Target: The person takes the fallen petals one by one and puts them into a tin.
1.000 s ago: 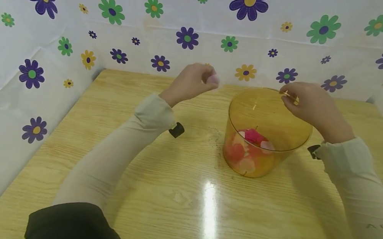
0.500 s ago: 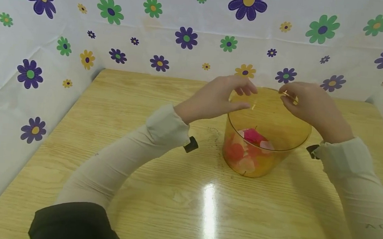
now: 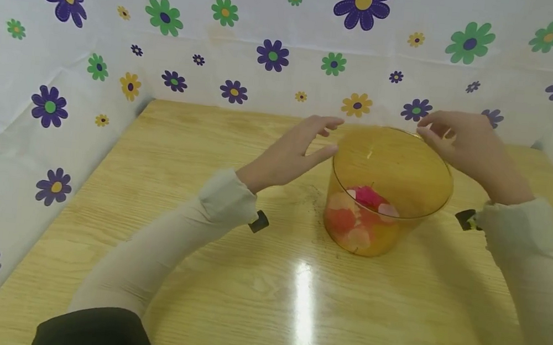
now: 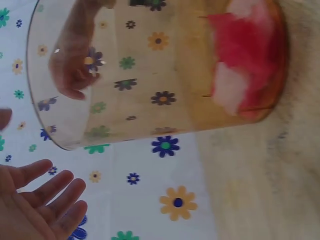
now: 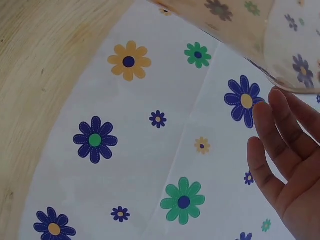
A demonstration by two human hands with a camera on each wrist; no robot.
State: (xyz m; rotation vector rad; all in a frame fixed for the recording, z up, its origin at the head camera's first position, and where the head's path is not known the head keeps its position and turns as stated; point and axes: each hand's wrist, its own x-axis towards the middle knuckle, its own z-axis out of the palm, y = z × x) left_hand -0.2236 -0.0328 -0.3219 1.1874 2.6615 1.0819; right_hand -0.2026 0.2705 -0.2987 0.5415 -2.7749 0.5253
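Note:
A see-through amber bucket (image 3: 391,172) stands upright on the wooden table. Inside, on its bottom, lie several red, pink and pale rounded pieces (image 3: 352,218), a few with thin dark stems; the left wrist view shows red and pale pink pieces (image 4: 245,55) through the wall. My left hand (image 3: 295,152) is held just left of the rim, fingers spread and nothing in them. On the far right side, my right hand (image 3: 469,146) hovers with loosely bent fingers, its fingertips right at the rim. In the right wrist view its fingers (image 5: 265,120) hold nothing.
The pale wood table (image 3: 224,301) reaches back to a white cloth (image 3: 195,31) printed with flowers, which stands up behind and along both sides. A bright light reflection (image 3: 304,308) lies in front of the bucket.
My left hand, which pinched a small pale rounded thing, let it go at the bucket and has drawn back left. My right hand has released the rim and shifted slightly right.

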